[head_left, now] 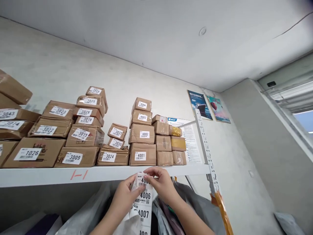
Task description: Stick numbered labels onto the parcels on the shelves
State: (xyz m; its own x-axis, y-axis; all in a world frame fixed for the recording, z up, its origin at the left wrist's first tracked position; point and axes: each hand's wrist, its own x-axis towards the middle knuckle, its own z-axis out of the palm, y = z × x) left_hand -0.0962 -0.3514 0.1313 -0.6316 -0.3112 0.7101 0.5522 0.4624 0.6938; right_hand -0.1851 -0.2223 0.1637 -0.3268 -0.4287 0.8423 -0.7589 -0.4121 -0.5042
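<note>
A strip of white number labels (145,206) hangs in front of the shelf's front edge, with 4006 and 4007 readable on it. My left hand (128,190) grips the strip from its left side, thumb across the label face. At the strip's top right corner, my right hand (160,182) pinches the uppermost label, whose last digit is covered by the fingers. Just above both hands, cardboard boxes are stacked on the shelf: the box labelled 4001 (148,153), then 4002 (149,133), 4003 (133,118) and 4004 (147,99).
The white metal shelf (49,176) runs across, with a perforated upright (206,147) at right. Unlabelled boxes (164,158) stand right of the numbered stack; more labelled boxes (41,147) fill the left. Grey plastic parcels (85,209) lie below. Posters (218,109) hang on the wall.
</note>
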